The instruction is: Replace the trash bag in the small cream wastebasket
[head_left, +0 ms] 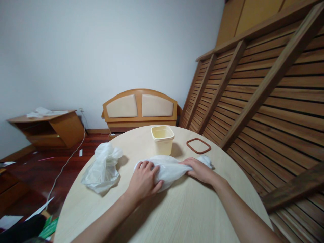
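Observation:
A white plastic bag [170, 168] lies stretched sideways across the table in front of me. My left hand [144, 179] grips its fuller left part, fingers curled over the top and thumb on the near side. Where the bag narrows on the right, my right hand [198, 169] is closed around it, and a bunched end sticks out past the fingers. Just behind the bag stands a pale yellow square tub [163, 143], upright and without a lid. A reddish-brown rounded-square ring [187, 145] lies flat to the right of the tub. Whether the bag holds anything cannot be seen.
Another crumpled white plastic bag [102, 170] rests on the left of the round table [192, 206]. A slatted wooden frame [253, 101] leans close on the right. Behind are a headboard [139, 108] and a low cabinet [60, 130]. A cable [68, 160] runs along the floor.

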`<state>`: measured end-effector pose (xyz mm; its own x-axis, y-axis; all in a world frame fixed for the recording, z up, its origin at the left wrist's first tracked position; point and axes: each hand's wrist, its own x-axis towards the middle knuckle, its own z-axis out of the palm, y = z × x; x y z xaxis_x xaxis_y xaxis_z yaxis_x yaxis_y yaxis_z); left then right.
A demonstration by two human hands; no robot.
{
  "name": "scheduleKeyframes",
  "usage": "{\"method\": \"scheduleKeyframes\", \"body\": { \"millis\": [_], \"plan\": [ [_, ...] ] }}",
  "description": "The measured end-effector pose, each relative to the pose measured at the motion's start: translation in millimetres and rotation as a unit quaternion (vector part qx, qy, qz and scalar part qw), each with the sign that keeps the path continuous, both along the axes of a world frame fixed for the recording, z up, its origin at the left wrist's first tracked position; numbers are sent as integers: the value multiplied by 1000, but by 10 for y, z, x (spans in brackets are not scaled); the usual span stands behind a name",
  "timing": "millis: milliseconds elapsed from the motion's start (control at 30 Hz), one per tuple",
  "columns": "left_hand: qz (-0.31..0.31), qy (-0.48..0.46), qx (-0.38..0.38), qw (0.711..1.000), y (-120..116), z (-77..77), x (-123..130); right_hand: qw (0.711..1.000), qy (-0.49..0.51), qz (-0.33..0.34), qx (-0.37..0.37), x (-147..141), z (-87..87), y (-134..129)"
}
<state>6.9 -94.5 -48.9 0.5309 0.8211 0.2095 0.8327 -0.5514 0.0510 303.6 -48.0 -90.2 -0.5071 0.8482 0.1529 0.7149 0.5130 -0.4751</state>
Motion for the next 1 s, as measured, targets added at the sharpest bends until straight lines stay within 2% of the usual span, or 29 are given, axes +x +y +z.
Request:
{"method": "scheduleKeyframes", "body": {
  "millis": [100,233,300,433,500,733,900,1000],
  "plan": [
    [13,-7,9,1000,-62,52,32,999,-34,-24,9,-34,78,-66],
    [-85,-23,2,996,-65,-53,67,997,-52,-48,37,-163,138,-160],
    [-110,-21,-12,994,-47,-134,73,998,-46,-38,32,-246,118,-168],
    [-131,-21,-29,991,-17,-229,88,999,-36,-13,-30,-378,8,-126],
    [-125,-16,-20,992,-11,-238,104,999,-32,-4,-39,-419,-36,-105],
    [-22,31,39,999,16,-283,126,996,-29,73,36,-592,-46,-130],
    [-118,16,54,991,87,-383,104,993,-41,103,51,-695,-84,-149],
    [-96,10,32,995,119,-401,102,994,-45,93,46,-702,-89,-143]
  ]
}}
